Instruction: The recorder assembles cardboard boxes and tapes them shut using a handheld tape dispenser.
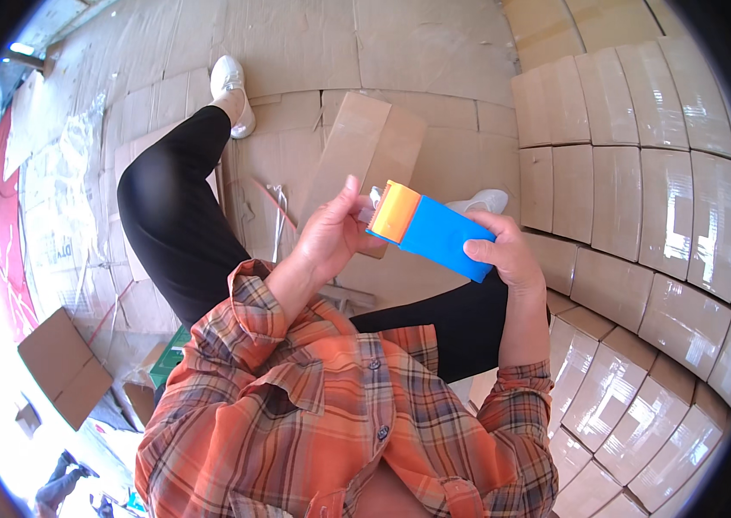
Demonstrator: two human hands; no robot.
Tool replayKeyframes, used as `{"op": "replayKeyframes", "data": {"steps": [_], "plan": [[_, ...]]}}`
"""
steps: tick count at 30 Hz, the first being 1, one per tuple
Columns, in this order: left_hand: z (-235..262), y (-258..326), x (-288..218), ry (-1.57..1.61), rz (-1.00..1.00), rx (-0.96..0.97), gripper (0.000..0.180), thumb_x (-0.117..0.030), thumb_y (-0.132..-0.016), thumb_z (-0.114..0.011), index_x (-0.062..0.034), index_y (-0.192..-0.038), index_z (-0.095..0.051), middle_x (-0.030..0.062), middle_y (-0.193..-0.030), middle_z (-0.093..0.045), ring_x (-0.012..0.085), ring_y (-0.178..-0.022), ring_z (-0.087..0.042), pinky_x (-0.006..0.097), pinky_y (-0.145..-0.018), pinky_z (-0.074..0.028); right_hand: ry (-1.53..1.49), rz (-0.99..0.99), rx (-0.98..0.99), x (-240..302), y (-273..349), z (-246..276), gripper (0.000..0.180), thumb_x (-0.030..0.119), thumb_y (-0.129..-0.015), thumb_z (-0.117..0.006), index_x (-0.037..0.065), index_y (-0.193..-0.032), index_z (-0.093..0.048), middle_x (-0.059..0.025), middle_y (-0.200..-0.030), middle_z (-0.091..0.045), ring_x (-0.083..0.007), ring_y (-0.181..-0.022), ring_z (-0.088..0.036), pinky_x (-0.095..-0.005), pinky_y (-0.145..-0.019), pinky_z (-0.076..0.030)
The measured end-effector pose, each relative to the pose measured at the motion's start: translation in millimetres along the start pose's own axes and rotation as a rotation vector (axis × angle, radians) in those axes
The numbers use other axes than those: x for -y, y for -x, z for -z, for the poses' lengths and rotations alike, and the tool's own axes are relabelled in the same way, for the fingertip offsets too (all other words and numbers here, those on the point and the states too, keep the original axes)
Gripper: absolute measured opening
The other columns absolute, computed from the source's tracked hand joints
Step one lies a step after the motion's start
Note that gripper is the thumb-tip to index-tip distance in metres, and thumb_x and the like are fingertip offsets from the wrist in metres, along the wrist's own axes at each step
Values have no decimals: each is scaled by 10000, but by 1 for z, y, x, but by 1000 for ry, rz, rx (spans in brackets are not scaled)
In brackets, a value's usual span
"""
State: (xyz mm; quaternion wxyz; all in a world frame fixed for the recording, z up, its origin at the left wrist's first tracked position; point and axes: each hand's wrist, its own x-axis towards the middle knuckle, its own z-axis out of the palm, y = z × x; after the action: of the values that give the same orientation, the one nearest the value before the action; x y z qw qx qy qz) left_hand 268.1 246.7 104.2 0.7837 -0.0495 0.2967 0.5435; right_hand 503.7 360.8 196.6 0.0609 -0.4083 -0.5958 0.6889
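Observation:
Over my lap, my right hand grips the blue end of a boxy blue and orange plastic tape dispenser, its thumb lying on top. The orange end points left and carries what looks like a toothed edge. Close against that end is my left hand, thumb raised and fingers curled. A small clear, whitish bit, perhaps tape, shows at its fingertips; the rest of what those fingers hold is hidden. Beyond my hands a closed brown carton lies between my legs.
Stacked brown cartons with shiny tape form a wall on my right. Flattened cardboard covers the floor. At the left are an upright cardboard flap, a green box and clear plastic film. A strap lies near the carton.

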Motion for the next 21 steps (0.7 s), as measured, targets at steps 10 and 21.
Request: {"op": "replayKeyframes", "data": {"steps": [10, 21], "plan": [[20, -4, -2, -329, -370, -354, 180, -186, -909, -661, -8, -903, -683, 37, -788, -673, 104, -700, -609, 246, -678, -499, 146, -91, 50, 13, -20, -29, 513, 382, -800, -735, -36, -1081, -635, -87, -930, -655, -150, -845, -612, -294, -768, -491], [98, -8, -42, -618, -568, -656, 159, -130, -865, -691, 18, -810, -699, 27, -711, -643, 90, -669, -554, 237, -665, -435, 466, -76, 49, 26, -34, -41, 541, 447, -782, -713, -52, -987, -667, -152, -825, -683, -209, -751, -661, -322, -694, -515]]}}
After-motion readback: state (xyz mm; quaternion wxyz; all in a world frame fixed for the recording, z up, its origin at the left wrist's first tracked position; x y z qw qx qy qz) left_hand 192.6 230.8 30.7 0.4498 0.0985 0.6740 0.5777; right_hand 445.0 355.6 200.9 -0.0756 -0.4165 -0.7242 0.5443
